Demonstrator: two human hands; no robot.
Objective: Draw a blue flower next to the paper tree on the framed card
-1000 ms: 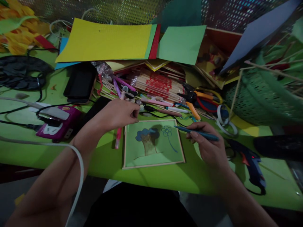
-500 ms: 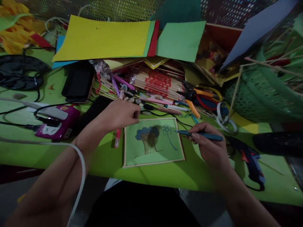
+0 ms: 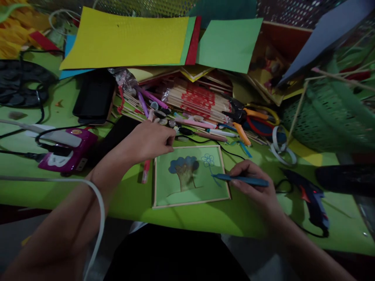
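Observation:
My right hand [image 3: 258, 191] pinches a blue marker pen [image 3: 249, 180]. Its tip is at the stem of a blue flower [image 3: 208, 160] drawn on a green picture card [image 3: 170, 195] with a thin wooden stick border. A tree [image 3: 186, 177] with a blue crown and brown trunk is drawn left of the flower. My left hand [image 3: 152, 140] is closed, fingers curled under, by the card's upper left corner; what the fingers hold, if anything, is hidden. A pink-red pen [image 3: 145, 171] sticks out below that hand.
Behind the card lie several pens, sticks and scissors [image 3: 260, 117]. A glue gun [image 3: 313, 203] lies right, near a green basket [image 3: 322, 109]. At left are a purple power socket [image 3: 70, 152], a phone [image 3: 94, 97] and a white cable [image 3: 101, 210]. Coloured paper sheets [image 3: 125, 39] stand behind.
My right hand has moved the marker tip down and left, from beside the flower head to its stem. My left hand stays by the card's corner. The view has shifted slightly.

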